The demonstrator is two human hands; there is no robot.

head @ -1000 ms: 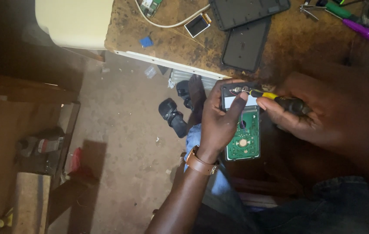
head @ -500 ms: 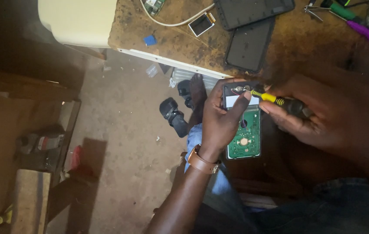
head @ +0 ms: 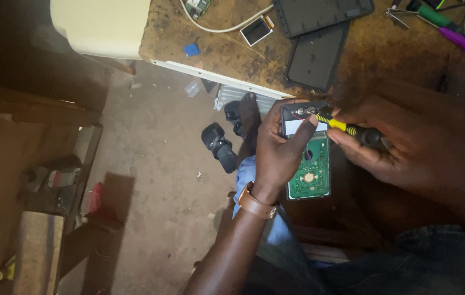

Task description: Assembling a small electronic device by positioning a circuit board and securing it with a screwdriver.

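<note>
- Left hand (head: pixel 277 150): closed around the opened handset (head: pixel 308 150), thumb lying across its upper part; a brown strap (head: pixel 254 203) circles the wrist.
- Opened handset: green circuit board (head: pixel 310 175) exposed just below the left thumb; held above the lap, near the edge of the workbench (head: pixel 232 52).
- Right hand (head: pixel 407 147): gripping a yellow-shafted screwdriver (head: pixel 341 127); tip touching the handset's top, just beyond the left thumb.
- Beyond both hands: two dark covers (head: pixel 320 33) on the workbench.

Dim room: a stained wooden workbench (head: pixel 232 52) above a dusty concrete floor (head: pixel 156 180), wooden furniture (head: pixel 30 142) left.
</note>
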